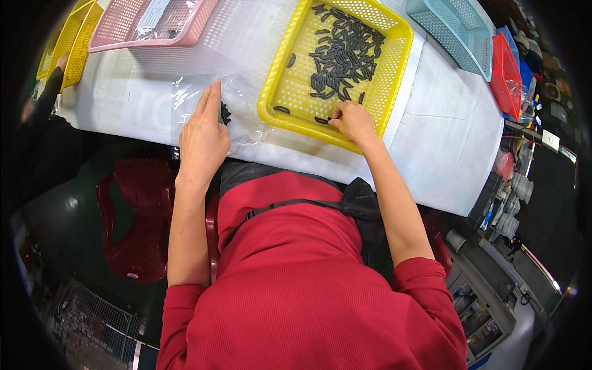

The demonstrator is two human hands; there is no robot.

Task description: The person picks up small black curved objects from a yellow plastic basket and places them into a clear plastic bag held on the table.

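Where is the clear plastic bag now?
In the head view, the clear plastic bag lies on the white table, under the left hand, left of the yellow basket.

— Along the upper edge?
— Pink basket [154,24] upper left, with stacked yellow baskets [74,37] further left at the rim. Teal basket [453,31] upper right, red tray [507,77] just beside it.
— Underneath all that?
— White-covered desk [450,135], running across the upper half.
— Lower left?
— Dark red plastic chair [132,228] on a dark floor, wire mesh [92,314] below it.
— Right edge?
— Cluttered grey shelving [487,308], small white parts [512,216] stacked above; too small to tell more.
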